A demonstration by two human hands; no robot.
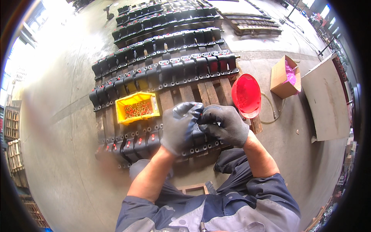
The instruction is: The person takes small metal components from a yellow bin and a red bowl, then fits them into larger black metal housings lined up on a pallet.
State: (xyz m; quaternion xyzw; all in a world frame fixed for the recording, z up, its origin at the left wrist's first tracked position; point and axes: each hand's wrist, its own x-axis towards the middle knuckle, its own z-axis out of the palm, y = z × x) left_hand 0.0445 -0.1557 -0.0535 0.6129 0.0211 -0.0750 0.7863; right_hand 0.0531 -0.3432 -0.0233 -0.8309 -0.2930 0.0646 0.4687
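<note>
In dark work gloves, my left hand (182, 124) and my right hand (224, 123) meet fingertip to fingertip above the nearest row of black metal brackets (136, 146). A tiny red piece shows between the pinched fingers; which hand holds it I cannot tell. Left of my hands, a yellow plastic bin (119, 111) contains many small brass fittings and red pieces. Several red pieces stand on the nearest brackets. To the right of my hands, a red bowl-like container (255, 90) rests tilted at the pallet's edge, with small red pieces inside.
More rows of black brackets (171, 71) lie on the wooden pallet (187, 94). An open cardboard box (279, 81) with pink plastic stands on the floor at right, by a hose (275, 116) and a large pale panel (327, 101). A cordless drill (108, 13) stands far off at upper left.
</note>
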